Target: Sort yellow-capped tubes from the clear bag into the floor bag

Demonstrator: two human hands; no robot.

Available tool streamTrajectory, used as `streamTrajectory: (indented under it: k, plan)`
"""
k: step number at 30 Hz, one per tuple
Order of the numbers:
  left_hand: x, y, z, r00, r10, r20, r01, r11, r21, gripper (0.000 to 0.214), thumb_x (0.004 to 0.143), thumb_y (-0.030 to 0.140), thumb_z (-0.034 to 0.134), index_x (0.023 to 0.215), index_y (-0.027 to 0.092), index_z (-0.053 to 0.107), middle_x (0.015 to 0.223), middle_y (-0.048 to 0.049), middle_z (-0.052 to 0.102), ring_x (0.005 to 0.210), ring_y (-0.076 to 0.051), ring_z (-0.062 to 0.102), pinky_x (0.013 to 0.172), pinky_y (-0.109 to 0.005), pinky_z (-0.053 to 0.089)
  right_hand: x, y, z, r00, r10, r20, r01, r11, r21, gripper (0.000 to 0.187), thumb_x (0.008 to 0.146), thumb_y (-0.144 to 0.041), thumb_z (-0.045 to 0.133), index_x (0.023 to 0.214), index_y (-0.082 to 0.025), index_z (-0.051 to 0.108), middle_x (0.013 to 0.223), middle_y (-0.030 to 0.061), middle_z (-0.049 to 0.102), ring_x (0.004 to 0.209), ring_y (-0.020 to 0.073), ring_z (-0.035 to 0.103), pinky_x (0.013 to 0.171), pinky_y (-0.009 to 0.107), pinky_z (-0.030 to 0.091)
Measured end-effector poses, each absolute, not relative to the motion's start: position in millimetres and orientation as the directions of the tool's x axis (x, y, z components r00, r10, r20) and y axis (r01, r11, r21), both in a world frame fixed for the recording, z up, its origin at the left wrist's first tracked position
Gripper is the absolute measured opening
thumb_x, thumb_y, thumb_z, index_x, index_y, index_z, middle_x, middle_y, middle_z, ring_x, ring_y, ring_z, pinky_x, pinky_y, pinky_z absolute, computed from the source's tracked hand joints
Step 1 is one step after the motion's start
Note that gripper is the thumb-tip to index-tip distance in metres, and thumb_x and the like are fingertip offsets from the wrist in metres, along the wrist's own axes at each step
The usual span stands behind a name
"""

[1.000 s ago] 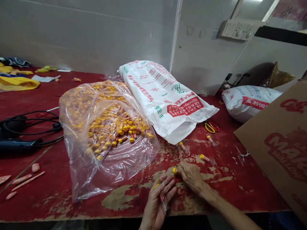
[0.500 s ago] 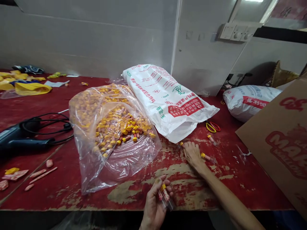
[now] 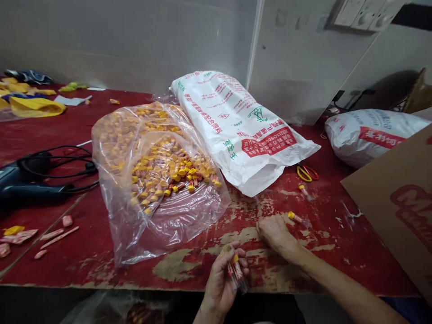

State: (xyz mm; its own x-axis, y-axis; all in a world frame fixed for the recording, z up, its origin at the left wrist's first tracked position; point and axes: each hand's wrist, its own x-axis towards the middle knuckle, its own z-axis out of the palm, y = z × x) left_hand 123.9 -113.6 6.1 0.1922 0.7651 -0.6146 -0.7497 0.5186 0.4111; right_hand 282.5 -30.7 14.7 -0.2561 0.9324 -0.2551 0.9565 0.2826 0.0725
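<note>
Just past right hand [image 3: 277, 236], curled and empty, one loose yellow-capped tube [image 3: 297, 218]; left hand [image 3: 221, 283] holding clear tubes [image 3: 238, 273], slippage possible from crowded grip.

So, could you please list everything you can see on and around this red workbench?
red workbench: one, worn paint, under everything
clear plastic bag: one, transparent, mid-bench
bagged tubes: many, yellow caps, inside the bag
white sacks: two, red print, behind the bag and far right
loose tubes: two, yellow caps, right of the bag
loops: two, yellow and red, beside the white sack
cardboard sheet: one, brown, red print, far right
corded tool: one, dark, left
pink pieces: several, lower left
yellow plastic: several pieces, far left
left hand: one, holding held tubes, near edge
right hand: one, on the bench, beside a loose tube
</note>
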Motion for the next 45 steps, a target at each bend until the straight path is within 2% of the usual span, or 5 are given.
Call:
streamTrajectory:
  k: [7, 12, 16, 23, 45]
  plan:
    - [129, -109, 10, 0.192, 0.755, -0.627, -0.773, 0.51, 0.378, 0.041, 0.076, 0.007, 0.059, 0.115, 0.011, 0.049, 0.099, -0.015, 0.066, 0.078, -0.023, 0.067, 0.062, -0.032, 0.056, 291, -44, 10, -0.185, 0.973, -0.14, 0.982, 0.187, -0.004, 0.025, 0.09, -0.015, 0.043, 0.082, -0.012, 0.067, 0.077, 0.0117, 0.069, 0.069, 0.0207, 0.064, 0.058, 0.027, 0.037]
    - [125, -115, 8, 0.191, 0.782, -0.593, -0.853, 0.431, 0.294, 0.05, 0.076, 0.005, 0.056, 0.124, 0.016, 0.047, 0.104, -0.0124, 0.066, 0.092, -0.024, 0.066, 0.073, -0.034, 0.057, 264, -91, -7, -0.236, 0.924, 0.301, 0.824, 0.354, -0.442, 0.031, 0.097, -0.026, 0.034, 0.082, -0.017, 0.06, 0.073, 0.0027, 0.061, 0.067, 0.0137, 0.056, 0.062, 0.025, 0.037]
    - [120, -118, 7, 0.168, 0.79, -0.589, -0.852, 0.417, 0.317, 0.057, 0.074, 0.004, 0.059, 0.127, 0.021, 0.046, 0.083, -0.0045, 0.067, 0.072, -0.018, 0.067, 0.064, -0.028, 0.057, 256, -82, -4, -0.277, 0.837, 0.472, 0.763, 0.49, -0.422, 0.029, 0.097, -0.033, 0.034, 0.093, -0.018, 0.059, 0.091, 0.0067, 0.059, 0.081, 0.0172, 0.053, 0.071, 0.028, 0.039]
    - [118, -125, 9, 0.17, 0.79, -0.59, -0.821, 0.444, 0.358, 0.05, 0.077, 0.012, 0.06, 0.125, 0.016, 0.045, 0.075, -0.0053, 0.063, 0.067, -0.022, 0.065, 0.054, -0.032, 0.056, 273, 22, -4, 0.025, 0.979, 0.2, 0.997, -0.009, -0.081, 0.024, 0.091, -0.027, 0.045, 0.105, -0.013, 0.058, 0.108, 0.0158, 0.053, 0.098, 0.0269, 0.047, 0.081, 0.037, 0.036]
    - [129, -111, 8, 0.184, 0.785, -0.591, -0.804, 0.466, 0.369, 0.058, 0.077, 0.008, 0.06, 0.13, 0.022, 0.043, 0.097, -0.0081, 0.068, 0.093, -0.027, 0.066, 0.065, -0.036, 0.06, 275, -30, 21, -0.275, 0.937, -0.214, 0.961, 0.276, -0.025, 0.025, 0.091, -0.015, 0.041, 0.085, -0.013, 0.065, 0.078, 0.0115, 0.068, 0.068, 0.0208, 0.064, 0.05, 0.027, 0.028]
